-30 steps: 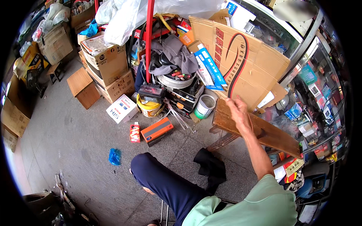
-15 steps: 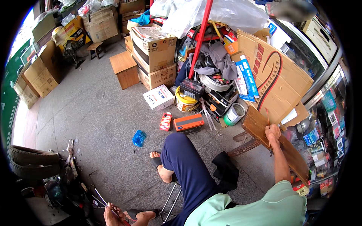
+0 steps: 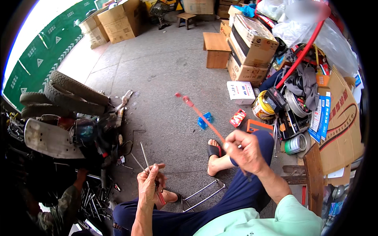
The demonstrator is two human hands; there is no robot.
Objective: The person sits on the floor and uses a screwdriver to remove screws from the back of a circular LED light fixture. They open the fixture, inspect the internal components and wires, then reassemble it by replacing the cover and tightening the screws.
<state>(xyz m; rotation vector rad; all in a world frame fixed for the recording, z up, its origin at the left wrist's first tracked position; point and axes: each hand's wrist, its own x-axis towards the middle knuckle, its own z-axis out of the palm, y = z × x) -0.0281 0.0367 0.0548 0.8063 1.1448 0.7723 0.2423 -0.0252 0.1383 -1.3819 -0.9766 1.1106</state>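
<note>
My right hand (image 3: 246,151) is closed around a thin red wire-like strip (image 3: 210,126), held up over my knee. Its far end carries small reddish lumps, blurred, and its other end sticks out below the fist. My left hand (image 3: 149,183) grips two slim metal shafts (image 3: 145,155) that spread apart above the fingers. Below that palm shows a red handle (image 3: 160,197); the tools look like screwdrivers, but their kind is not certain. The hands are apart, left one over my left thigh, right one above my right thigh.
Tyres (image 3: 71,96) and a heap of metal tools (image 3: 94,202) lie at left, where another person's sleeve (image 3: 65,206) and hand (image 3: 81,175) reach in. Cartons (image 3: 252,43), a yellow bucket (image 3: 262,106) and a wooden bench (image 3: 314,177) stand right. A metal-framed stool (image 3: 202,194) is beneath me.
My view has swung left. My right hand has left the wooden bench and come to the middle with the red strip. My left hand has risen with the metal shafts.
</note>
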